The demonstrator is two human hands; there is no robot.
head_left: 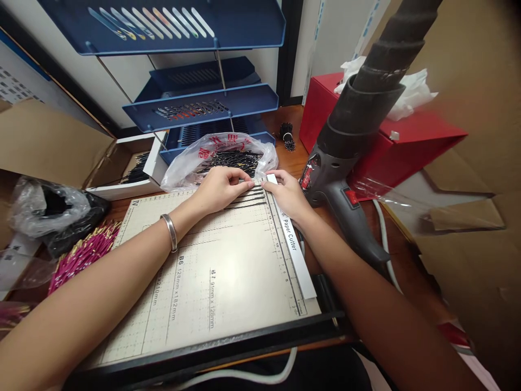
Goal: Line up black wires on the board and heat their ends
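A cream paper cutter (236,277) with printed grid lines lies in front of me. Several thin black cords (250,205) lie side by side across its far right part, their ends near the ruler edge. My left hand (222,189) rests at the far edge, with thumb and forefinger pinched on the end of a black cord. Just to its right, my right hand (287,196) reaches over the white strip (291,244) marked "Paper Cutter". Its thumb and forefinger close at the same cord's other side; the fingertips partly hide it.
Behind the cutter sits a plastic bag (183,163) of black cords, below a blue tiered rack (195,103). A black heat gun (345,152) stands at right before a red box (325,103). Magenta cords (83,258) lie at left, near a white box (122,190).
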